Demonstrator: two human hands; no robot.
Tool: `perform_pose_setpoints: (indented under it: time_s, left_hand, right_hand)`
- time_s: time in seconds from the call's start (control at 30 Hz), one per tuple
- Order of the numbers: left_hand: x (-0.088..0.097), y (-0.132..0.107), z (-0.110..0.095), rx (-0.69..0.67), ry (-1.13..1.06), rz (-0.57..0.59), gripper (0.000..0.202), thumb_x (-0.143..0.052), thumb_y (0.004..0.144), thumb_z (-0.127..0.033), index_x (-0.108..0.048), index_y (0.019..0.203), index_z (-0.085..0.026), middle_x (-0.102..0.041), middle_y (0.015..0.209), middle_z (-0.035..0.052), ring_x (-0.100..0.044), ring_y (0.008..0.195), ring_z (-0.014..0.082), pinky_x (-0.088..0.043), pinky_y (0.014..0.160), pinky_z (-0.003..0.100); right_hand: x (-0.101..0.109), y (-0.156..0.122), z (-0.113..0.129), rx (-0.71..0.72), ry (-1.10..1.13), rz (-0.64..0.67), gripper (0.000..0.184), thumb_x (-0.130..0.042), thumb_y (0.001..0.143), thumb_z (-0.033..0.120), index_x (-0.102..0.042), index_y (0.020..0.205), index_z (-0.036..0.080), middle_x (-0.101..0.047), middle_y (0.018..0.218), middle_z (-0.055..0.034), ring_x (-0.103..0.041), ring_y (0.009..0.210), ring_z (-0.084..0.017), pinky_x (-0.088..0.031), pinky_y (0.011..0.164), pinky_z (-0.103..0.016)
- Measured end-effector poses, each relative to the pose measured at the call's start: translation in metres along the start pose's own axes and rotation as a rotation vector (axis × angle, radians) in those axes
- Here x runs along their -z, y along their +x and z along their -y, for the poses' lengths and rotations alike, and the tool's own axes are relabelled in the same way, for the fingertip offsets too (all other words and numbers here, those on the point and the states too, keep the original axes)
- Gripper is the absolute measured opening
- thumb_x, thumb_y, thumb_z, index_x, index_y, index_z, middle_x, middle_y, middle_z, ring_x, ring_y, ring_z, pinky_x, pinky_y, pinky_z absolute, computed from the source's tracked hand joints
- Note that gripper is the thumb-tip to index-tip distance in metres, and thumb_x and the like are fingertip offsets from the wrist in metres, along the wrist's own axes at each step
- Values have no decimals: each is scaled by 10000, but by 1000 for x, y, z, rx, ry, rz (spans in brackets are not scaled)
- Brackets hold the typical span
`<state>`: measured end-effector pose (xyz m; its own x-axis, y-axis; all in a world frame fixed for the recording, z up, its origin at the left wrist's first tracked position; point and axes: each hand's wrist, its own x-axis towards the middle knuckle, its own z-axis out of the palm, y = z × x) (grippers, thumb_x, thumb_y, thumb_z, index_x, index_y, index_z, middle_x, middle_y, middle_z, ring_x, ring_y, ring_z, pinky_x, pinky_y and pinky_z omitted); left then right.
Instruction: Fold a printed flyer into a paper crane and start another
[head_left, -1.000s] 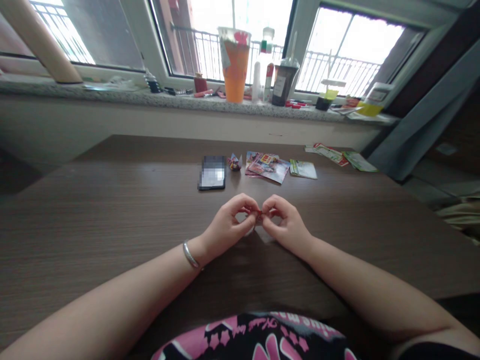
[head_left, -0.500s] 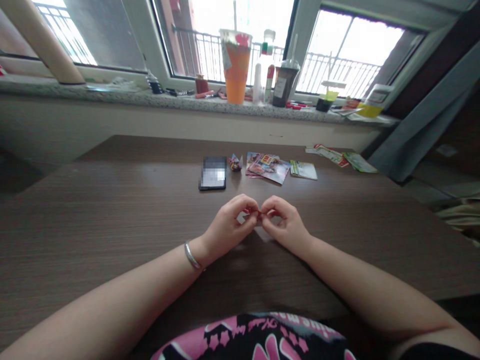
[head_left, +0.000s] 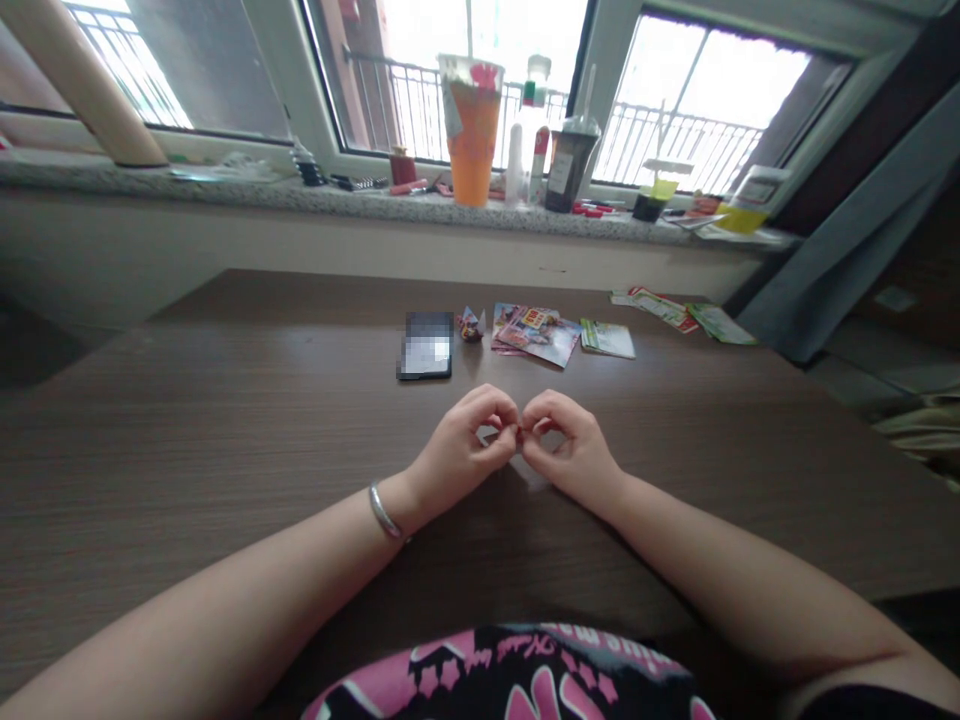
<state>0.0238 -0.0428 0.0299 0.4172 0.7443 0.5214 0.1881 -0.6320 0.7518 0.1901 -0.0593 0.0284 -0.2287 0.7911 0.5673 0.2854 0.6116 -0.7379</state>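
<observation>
My left hand (head_left: 459, 450) and my right hand (head_left: 568, 447) meet at the middle of the dark wooden table (head_left: 187, 430), fingertips pinched together. Between them they grip a small folded piece of printed paper (head_left: 489, 435), mostly hidden by the fingers. A silver bangle (head_left: 381, 512) circles my left wrist. Beyond the hands lie a black phone (head_left: 425, 346), a small folded paper figure (head_left: 470, 324) and a stack of colourful printed paper squares (head_left: 536, 333).
A green card (head_left: 607, 339) and more leaflets (head_left: 675, 310) lie at the far right of the table. The stone windowsill (head_left: 315, 198) holds an orange cup (head_left: 472, 130), bottles, a dark drink cup (head_left: 567, 165) and small clutter. A cardboard tube (head_left: 82, 85) leans at the left.
Both hands stay pinched together at the same spot; the fingers shift slightly on the small paper. Nothing else on the table has moved.
</observation>
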Motion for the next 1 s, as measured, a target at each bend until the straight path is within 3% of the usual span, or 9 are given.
perform_pose_setpoints:
  time_s: [0.17, 0.6, 0.83, 1.0]
  left_hand:
    - [-2, 1, 1, 7, -7, -2, 89, -512, 808, -105, -567, 782, -169, -541, 831, 11, -531, 789, 121, -474, 709, 240]
    - [-5, 2, 17, 242, -190, 103, 53, -545, 802, -159, -526, 850, -172, -547, 795, -13, -546, 715, 102, -483, 642, 203]
    - [-5, 3, 33, 298, -224, 69, 102, -575, 820, -205, -561, 917, -177, -603, 829, -8, -586, 765, 114, -489, 682, 208]
    - [-7, 3, 36, 341, -312, 48, 186, -593, 828, -244, -532, 992, -182, -607, 816, -8, -599, 705, 104, -473, 615, 195]
  right_hand:
    - [0, 0, -3, -41, 3, 1, 117, -578, 696, 96, -568, 748, 200, -577, 746, 20, -556, 685, -105, -482, 598, -208]
    - [-3, -1, -23, -257, 43, 72, 53, -586, 736, 179, -553, 770, 202, -570, 729, 33, -548, 620, -94, -475, 582, -213]
    - [-5, 1, -39, -288, 2, 52, 102, -616, 757, 246, -591, 838, 190, -585, 864, -18, -575, 788, -145, -474, 582, -216]
    - [-6, 2, -44, -347, 78, 96, 136, -615, 796, 310, -571, 847, 192, -608, 809, -3, -588, 740, -142, -499, 654, -257]
